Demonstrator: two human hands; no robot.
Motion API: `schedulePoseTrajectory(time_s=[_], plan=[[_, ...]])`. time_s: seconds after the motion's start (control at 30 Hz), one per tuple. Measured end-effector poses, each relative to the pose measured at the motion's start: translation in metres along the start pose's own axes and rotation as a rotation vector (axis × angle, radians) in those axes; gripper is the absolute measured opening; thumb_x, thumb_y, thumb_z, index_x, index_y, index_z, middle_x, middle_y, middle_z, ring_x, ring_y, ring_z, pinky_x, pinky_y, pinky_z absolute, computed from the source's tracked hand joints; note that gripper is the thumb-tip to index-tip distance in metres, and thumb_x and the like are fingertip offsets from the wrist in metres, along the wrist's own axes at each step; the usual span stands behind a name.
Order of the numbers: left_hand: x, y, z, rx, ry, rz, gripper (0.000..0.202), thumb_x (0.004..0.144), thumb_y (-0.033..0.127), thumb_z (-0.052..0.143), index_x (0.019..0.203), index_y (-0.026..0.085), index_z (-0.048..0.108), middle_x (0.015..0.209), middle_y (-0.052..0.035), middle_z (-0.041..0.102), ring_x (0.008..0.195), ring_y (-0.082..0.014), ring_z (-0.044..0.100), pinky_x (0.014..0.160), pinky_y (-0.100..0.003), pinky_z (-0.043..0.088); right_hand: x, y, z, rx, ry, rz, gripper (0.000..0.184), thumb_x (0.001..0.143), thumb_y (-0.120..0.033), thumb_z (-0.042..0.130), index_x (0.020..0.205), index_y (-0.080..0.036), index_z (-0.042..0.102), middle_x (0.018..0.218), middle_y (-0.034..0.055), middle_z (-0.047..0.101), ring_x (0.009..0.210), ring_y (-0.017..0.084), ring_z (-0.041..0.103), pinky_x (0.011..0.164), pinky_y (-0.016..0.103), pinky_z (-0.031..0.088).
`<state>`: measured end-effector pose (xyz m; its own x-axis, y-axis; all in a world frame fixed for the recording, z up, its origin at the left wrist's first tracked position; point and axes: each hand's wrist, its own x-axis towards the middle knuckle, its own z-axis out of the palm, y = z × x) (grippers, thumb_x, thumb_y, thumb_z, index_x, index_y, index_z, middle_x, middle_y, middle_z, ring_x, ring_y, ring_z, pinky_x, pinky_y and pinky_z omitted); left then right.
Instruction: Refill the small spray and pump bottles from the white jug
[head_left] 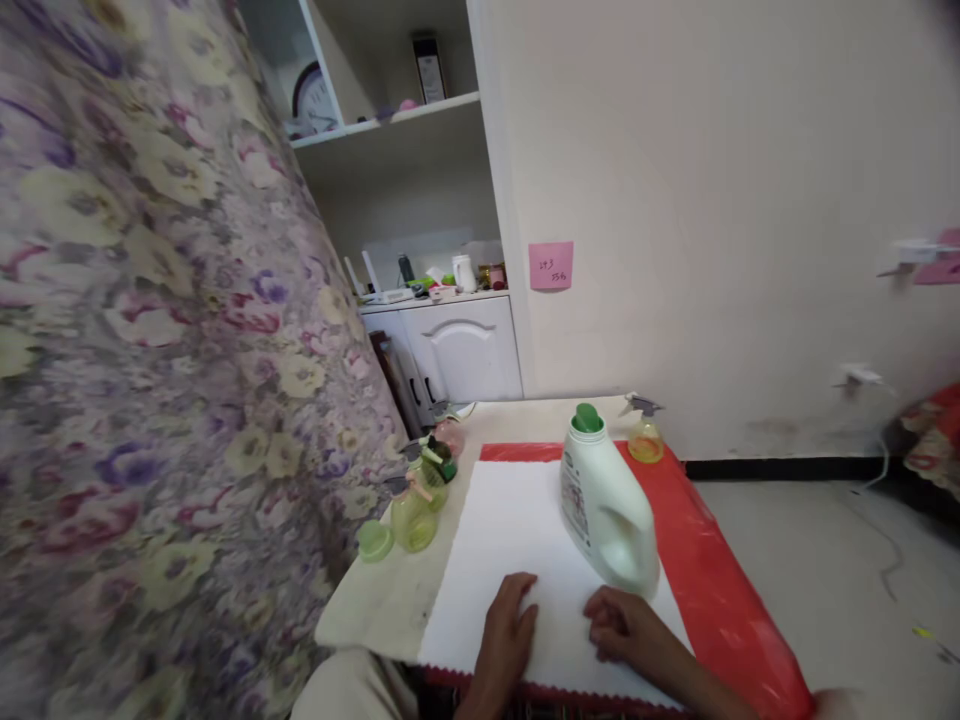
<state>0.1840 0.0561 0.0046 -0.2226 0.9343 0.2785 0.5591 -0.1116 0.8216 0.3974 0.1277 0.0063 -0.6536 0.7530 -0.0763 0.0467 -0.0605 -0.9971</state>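
Standing upright right of centre in the lower half of the frame, the pale green jug (pixel 607 510) rests on a white sheet (pixel 487 525) over the worktop (pixel 375 615). The left hand (pixel 510 625), at the bottom centre of the frame, is empty, its fingers bent in a relaxed curve just above or on the sheet. The right hand (pixel 622 630), at the lower right, holds nothing either, its fingers loosely curled; it lies right in front of the jug's base, and whether it touches it I cannot tell.

The jug looks like moulded plastic, fairly stiff, though its broad walls would probably give a little under a squeeze. Its weight is hard to judge (the walls hide how full it is), so it is best treated as heavy until lifted. The smooth surface could slip, especially if wet, but it seems unlikely to break. The surest hold should be the moulded handle (pixel 639 515) on its right side, with the other palm supporting the lower body. The neck makes a poorer grip: a green spout piece (pixel 587 416) shows there with no cap over it, so tilting might spill any contents.
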Motion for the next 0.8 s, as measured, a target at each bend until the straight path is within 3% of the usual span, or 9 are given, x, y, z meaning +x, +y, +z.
schedulePoseTrajectory(time_s=[0.1,0.2,0.27,0.33,0.43,0.53,0.67,0.8], plan=[[-0.003,0.003,-0.016,-0.009,0.064,-0.044,0.028,0.081,0.019,0.053,0.107,0.021,0.064,0.107,-0.0085,0.068,0.100,-0.0225,0.063,0.091,-0.038,0.050,-0.014,-0.014,-0.011,-0.085,0.202,-0.143,0.018,0.080,-0.037,0.060,0.085,-0.020,0.058,0.058,-0.0058,0.056,0.048,0.011,0.053,0.047,0.023,0.043],[-0.005,-0.003,-0.037,-0.007,0.144,-0.095,0.027,0.082,0.025,0.052,0.107,0.021,0.064,0.107,-0.0091,0.068,0.099,-0.0231,0.064,0.090,-0.039,0.051,-0.028,-0.020,-0.030,-0.225,0.547,-0.385,0.023,0.081,-0.042,0.061,0.086,-0.020,0.061,0.065,-0.0011,0.059,0.058,0.015,0.057,0.056,0.027,0.047],[-0.005,-0.011,-0.054,-0.010,0.215,-0.124,0.029,0.082,0.030,0.053,0.107,0.020,0.063,0.108,-0.0095,0.069,0.099,-0.0239,0.065,0.090,-0.040,0.051,-0.031,-0.020,-0.043,-0.253,0.776,-0.442,0.027,0.078,-0.043,0.065,0.089,-0.020,0.062,0.077,0.0022,0.063,0.070,0.018,0.059,0.066,0.029,0.049],[0.000,-0.019,-0.074,-0.018,0.327,-0.156,0.032,0.080,0.035,0.056,0.108,0.019,0.063,0.106,-0.0096,0.070,0.097,-0.0247,0.066,0.090,-0.040,0.051,-0.030,-0.019,-0.053,-0.206,0.918,-0.438,0.032,0.076,-0.045,0.067,0.094,-0.019,0.061,0.084,0.0031,0.062,0.075,0.018,0.058,0.069,0.029,0.048],[0.016,-0.031,-0.108,-0.005,0.574,-0.190,0.037,0.077,0.037,0.056,0.109,0.017,0.061,0.101,-0.0101,0.071,0.095,-0.0255,0.067,0.090,-0.041,0.051,-0.024,-0.018,-0.058,-0.108,0.934,-0.397,0.040,0.074,-0.046,0.068,0.102,-0.020,0.057,0.088,0.0027,0.059,0.077,0.017,0.056,0.071,0.028,0.047],[0.044,-0.041,-0.143,0.027,0.688,-0.203,0.044,0.077,0.037,0.055,0.116,0.016,0.056,0.112,-0.0124,0.066,0.104,-0.0267,0.063,0.091,-0.041,0.050,-0.021,-0.018,-0.055,-0.063,0.861,-0.327,0.047,0.074,-0.048,0.068,0.109,-0.020,0.054,0.090,0.0030,0.057,0.080,0.018,0.056,0.072,0.029,0.048],[0.084,-0.056,-0.172,0.071,0.737,-0.228,0.049,0.070,0.032,0.063,0.116,0.016,0.057,0.120,-0.0123,0.063,0.116,-0.0304,0.056,0.099,-0.045,0.044,-0.021,-0.016,-0.051,-0.041,0.848,-0.285,0.049,0.075,-0.052,0.066,0.110,-0.020,0.054,0.092,0.0040,0.058,0.083,0.019,0.057,0.074,0.030,0.049],[0.106,-0.068,-0.179,0.088,0.716,-0.254,0.049,0.068,0.033,0.066,0.113,0.014,0.058,0.118,-0.0133,0.065,0.117,-0.0332,0.056,0.101,-0.048,0.041,-0.024,-0.009,-0.052,-0.109,0.855,-0.317,0.044,0.076,-0.049,0.065,0.107,-0.020,0.056,0.096,0.0068,0.063,0.086,0.022,0.060,0.077,0.031,0.051]])
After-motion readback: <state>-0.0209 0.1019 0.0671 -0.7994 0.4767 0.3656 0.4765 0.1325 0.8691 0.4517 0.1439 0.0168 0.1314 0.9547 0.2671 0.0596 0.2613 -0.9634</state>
